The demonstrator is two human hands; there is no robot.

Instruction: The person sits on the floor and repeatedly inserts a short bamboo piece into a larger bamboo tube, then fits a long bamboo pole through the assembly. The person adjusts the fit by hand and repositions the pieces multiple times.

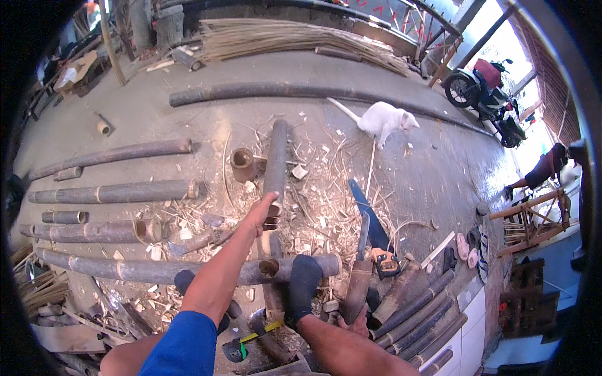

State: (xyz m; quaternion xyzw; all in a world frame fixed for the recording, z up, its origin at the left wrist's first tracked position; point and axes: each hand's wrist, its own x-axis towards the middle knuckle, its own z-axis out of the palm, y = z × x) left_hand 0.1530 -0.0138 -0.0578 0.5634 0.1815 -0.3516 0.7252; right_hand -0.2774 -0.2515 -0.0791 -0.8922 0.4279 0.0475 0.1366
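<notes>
My left hand (264, 214) is closed around a bamboo pole (276, 156) that points away from me. Across its near part lies a longer bamboo pole (157, 269) with a round hole cut near its right end. My dark-socked foot (305, 282) presses on that pole, right of the hole. Partly hidden behind my leg, my right hand (355, 324) is at the lower end of a big knife (363, 235) with a thick bamboo-like handle (357, 288); its fingers seem curled around it. A handsaw (371, 216) with a blue blade lies just right of the knife.
Shavings and chips litter the floor. A short bamboo cup (242, 164) stands left of the held pole. Several bamboo poles (113, 191) lie left, more lengths (414, 316) at right. A tape measure (235, 351) rests near my legs. A white cat (384, 120) sits ahead, near a motorcycle (483, 94).
</notes>
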